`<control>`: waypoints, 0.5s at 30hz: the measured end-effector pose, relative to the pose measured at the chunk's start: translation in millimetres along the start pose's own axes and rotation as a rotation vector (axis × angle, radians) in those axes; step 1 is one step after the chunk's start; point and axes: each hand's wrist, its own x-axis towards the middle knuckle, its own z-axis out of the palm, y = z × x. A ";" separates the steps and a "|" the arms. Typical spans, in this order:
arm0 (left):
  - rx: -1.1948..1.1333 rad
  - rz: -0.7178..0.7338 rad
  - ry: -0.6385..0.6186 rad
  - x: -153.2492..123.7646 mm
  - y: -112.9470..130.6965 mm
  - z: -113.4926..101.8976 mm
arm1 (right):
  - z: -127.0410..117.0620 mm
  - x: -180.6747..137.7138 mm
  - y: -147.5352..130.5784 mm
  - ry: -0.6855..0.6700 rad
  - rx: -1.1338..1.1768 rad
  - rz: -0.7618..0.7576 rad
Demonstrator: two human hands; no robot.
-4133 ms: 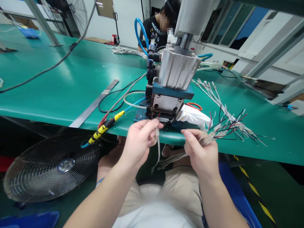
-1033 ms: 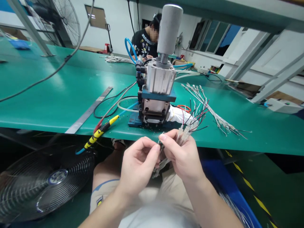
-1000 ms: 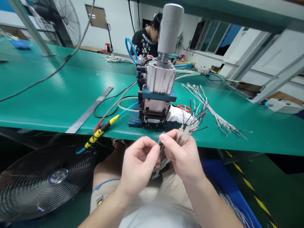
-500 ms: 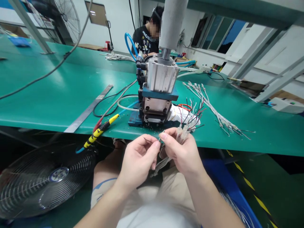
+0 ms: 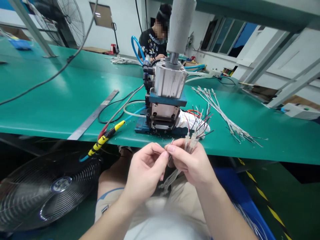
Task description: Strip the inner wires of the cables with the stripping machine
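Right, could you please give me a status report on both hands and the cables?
Left hand and right hand together, pinching thin wires. Right also holds cable bundle, conductors fanned upward. Machine beyond, apart from both.

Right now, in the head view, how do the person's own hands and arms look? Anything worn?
Left hand and right hand: no gloves or rings visible. Left forearm and right forearm: bare, no sleeves, watch, bands or markings visible. Below them: blurred white top, beige shorts with blue trim.

We are in a workshop. The pneumatic press (image 5: pixel 168 81), bunched cables (image 5: pixel 193 141) and long green worktop (image 5: pixel 50 90) show us.
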 end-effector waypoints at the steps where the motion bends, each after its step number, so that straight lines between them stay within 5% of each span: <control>1: 0.028 0.015 0.007 -0.1 0.6 0.3 | -0.2 -0.3 0.7 0.005 -0.018 -0.010; 9: 0.042 -0.070 -0.048 4.2 6.5 -0.9 | 0.2 2.1 -0.1 0.009 -0.081 -0.071; 15: 0.157 0.065 -0.082 9.8 3.3 -4.5 | 1.0 8.4 -3.4 0.012 -0.077 -0.029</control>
